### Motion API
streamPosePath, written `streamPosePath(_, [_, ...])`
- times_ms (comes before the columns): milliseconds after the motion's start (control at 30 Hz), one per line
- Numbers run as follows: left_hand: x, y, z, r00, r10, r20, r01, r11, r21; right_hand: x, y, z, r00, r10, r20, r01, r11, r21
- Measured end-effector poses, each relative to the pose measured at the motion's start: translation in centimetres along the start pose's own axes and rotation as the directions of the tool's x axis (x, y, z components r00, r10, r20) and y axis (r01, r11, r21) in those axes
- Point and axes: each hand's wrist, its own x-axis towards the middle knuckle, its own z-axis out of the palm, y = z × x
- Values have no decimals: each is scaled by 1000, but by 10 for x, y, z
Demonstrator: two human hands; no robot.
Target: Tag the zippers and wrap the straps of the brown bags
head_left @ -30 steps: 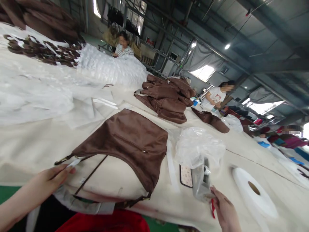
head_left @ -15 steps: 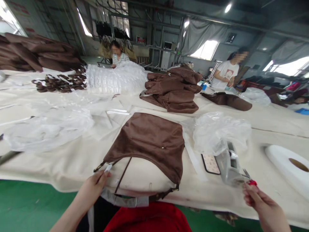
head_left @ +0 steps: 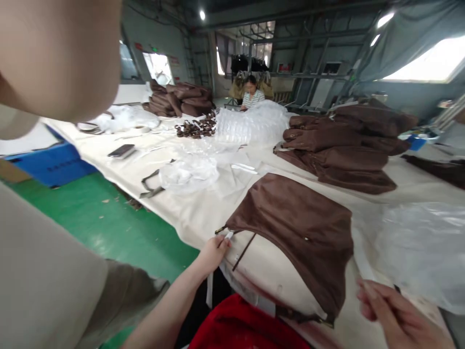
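Observation:
A brown shoulder bag (head_left: 301,232) lies flat on the cream-covered table (head_left: 203,213) in front of me. My left hand (head_left: 214,252) pinches a small white strip at the bag's left strap end, fingers closed. Low at the right, my right hand (head_left: 392,315) has its fingers curled together; whether it holds anything I cannot make out. Crumpled clear plastic (head_left: 417,247) lies right of the bag, above my right hand.
A person in beige (head_left: 47,194) stands very close at my left, filling that side. A stack of brown bags (head_left: 345,150) sits behind. Clear plastic bags (head_left: 250,121), dark straps (head_left: 194,128), a phone (head_left: 121,151), a blue crate (head_left: 51,165), green floor and a seated worker (head_left: 250,94) lie beyond.
The view has swung left, bringing a nearby person into frame. My left hand stays pinched at the strap end. The tape dispenser and red-handled item by my right hand are out of sight.

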Motion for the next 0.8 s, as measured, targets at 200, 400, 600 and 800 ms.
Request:
streamPosePath(200, [-4,-2,2,1000,-19,-8,19,998,-64,-9,-120,156,680,-313,662,82,931,356])
streamPosePath(400, [-8,-1,0,1000,20,-11,-21,994,-105,-19,-144,235,405,-239,883,-178,926,332])
streamPosePath(600, [-9,-7,-1,1000,26,15,-23,988,-156,-18,-129,249,320,-200,926,-219,935,278])
streamPosePath(800, [-12,-2,-4,999,-15,40,26,962,-271,-20,-123,259,298,-162,941,-215,949,231])
